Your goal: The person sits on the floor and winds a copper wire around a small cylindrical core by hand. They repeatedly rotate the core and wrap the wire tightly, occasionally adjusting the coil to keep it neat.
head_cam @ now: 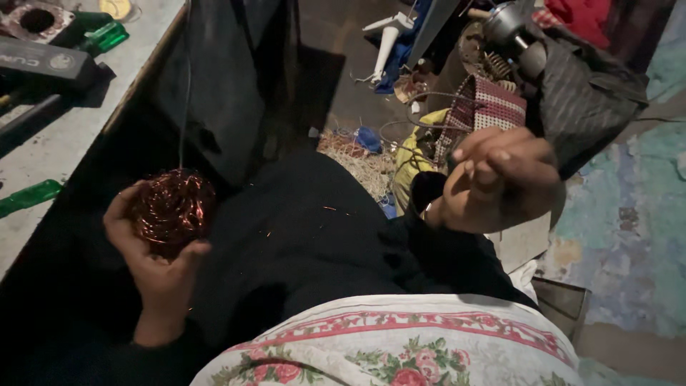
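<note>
My left hand point(153, 268) cups a tangled ball of thin copper wire point(171, 209) low at the left, beside the workbench edge. A fine strand point(184, 107) rises straight up from the ball. My right hand point(496, 179) is raised at the right with its fingers curled together; whether it pinches a strand of wire is too blurred to tell. Between the hands lies dark cloth point(321, 236) over my lap, with a few short copper glints on it.
A grey workbench point(64, 143) at the left carries green-handled tools point(106, 36), a dark flat bar and a metal part. A floral cloth point(400, 343) lies near me. Beyond, the floor holds a woven basket point(486, 107), wire coils, a grey motor part point(504, 25) and rags.
</note>
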